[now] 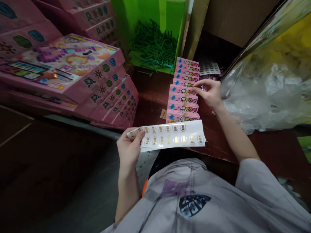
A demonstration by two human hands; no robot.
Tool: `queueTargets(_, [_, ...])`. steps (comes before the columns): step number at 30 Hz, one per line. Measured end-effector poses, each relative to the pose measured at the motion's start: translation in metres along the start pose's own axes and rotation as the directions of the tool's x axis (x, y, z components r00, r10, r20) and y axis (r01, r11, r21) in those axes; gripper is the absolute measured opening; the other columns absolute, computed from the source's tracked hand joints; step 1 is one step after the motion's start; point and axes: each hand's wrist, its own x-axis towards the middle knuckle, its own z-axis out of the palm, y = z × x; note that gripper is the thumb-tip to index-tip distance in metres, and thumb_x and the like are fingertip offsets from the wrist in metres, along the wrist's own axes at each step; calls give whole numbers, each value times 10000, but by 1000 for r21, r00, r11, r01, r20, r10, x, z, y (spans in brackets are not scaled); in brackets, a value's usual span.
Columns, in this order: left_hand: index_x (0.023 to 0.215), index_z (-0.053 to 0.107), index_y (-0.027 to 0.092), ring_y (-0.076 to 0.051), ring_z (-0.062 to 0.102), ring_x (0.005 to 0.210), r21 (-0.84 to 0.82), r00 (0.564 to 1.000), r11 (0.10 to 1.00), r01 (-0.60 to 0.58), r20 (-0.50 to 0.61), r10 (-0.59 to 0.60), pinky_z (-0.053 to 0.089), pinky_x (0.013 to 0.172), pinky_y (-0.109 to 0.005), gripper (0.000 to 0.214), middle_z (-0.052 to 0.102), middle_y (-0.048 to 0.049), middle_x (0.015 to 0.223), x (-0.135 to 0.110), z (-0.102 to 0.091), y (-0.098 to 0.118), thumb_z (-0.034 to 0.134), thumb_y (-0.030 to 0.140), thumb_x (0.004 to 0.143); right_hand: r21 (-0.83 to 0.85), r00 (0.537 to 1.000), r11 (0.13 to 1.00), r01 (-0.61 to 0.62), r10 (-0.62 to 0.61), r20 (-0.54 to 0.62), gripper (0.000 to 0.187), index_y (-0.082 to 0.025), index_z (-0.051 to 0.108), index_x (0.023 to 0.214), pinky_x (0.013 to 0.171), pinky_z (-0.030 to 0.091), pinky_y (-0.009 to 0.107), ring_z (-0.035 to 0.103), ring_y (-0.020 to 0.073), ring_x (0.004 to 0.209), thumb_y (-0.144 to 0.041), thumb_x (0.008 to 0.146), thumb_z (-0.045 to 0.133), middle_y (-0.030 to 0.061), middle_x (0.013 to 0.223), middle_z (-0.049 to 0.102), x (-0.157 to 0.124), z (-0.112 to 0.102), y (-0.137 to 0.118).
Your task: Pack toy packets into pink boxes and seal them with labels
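My left hand [131, 144] grips the left end of a white sheet of stickers [167, 147] between thumb and fingers. Two rows of oval, gold-printed stickers run along the sheet, which is held in front of my body. Beyond it, a row of several small pink boxes [182, 97] stretches away from me, overlapping like steps. At the right side of that row is my right hand [211, 93], its thumb and forefinger pinched together over a box's edge. Whatever lies between those fingertips is too small to make out.
Tall stacks of large pink boxes [97, 82] stand at the left. A bright green bin [148, 9] of thin green pieces is at the back. Clear plastic bags [269, 94] bulge at the right. Another sticker sheet [209, 69] lies behind my right hand on the brown table [150, 92].
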Motion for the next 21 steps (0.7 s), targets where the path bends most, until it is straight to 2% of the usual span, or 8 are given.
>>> queueTargets(3, [733,642,153,-79,523,534,-38,998,998,50,43,-49,432,497,-169,341,605,23,612,3,1,1,824,391,572,-122,998,992,-41,47,44,98,-185,703,720,777,541,350,649,180,764,-214,666,779,18,751,696,40,4,28])
queueTargets(5, [741,642,156,-79,526,529,-49,997,997,62,54,-60,436,494,-168,345,608,24,612,6,2,3,829,395,579,-139,994,989,-47,60,90,105,-175,705,720,755,540,339,651,175,744,-195,647,778,18,737,699,54,9,43])
queueTargets(9, [752,643,162,-84,540,531,-40,996,997,70,53,-67,449,496,-171,347,616,22,620,11,4,4,837,396,585,-194,986,981,-22,52,155,99,-168,720,735,733,544,339,658,182,728,-225,664,758,33,754,719,54,22,63])
queueTargets(12, [746,649,161,-82,535,522,-19,998,998,54,46,-53,449,491,-171,317,616,22,611,13,4,5,827,379,600,-260,987,965,29,13,159,236,-184,744,862,813,548,389,676,213,800,-254,643,797,48,887,747,47,23,63])
queueTargets(15, [739,654,160,-80,527,521,-1,999,1000,-5,36,6,437,486,-167,287,613,20,604,13,7,10,814,368,623,-225,996,974,20,-1,88,370,-224,737,995,832,551,387,674,206,830,-292,646,837,39,1015,748,38,13,39])
queueTargets(17, [734,658,161,-82,527,528,31,998,998,-63,23,62,432,487,-167,256,613,19,604,13,9,15,800,353,640,-149,998,989,7,2,58,241,-235,750,958,789,556,360,675,189,814,-335,741,782,29,979,755,26,3,8])
queueTargets(19, [728,664,161,-84,528,538,71,993,990,-121,8,120,432,498,-169,217,613,19,605,14,13,20,781,330,658,-62,980,998,27,-14,197,152,-232,767,886,732,558,334,684,180,787,-353,801,730,21,897,761,8,-8,-25])
queueTargets(21, [728,670,161,-85,530,551,94,985,981,-172,-7,173,437,513,-172,191,616,19,611,16,17,25,768,315,670,4,917,999,51,-49,395,130,-229,777,850,681,556,308,691,171,746,-337,786,744,14,844,761,-10,-15,-50])
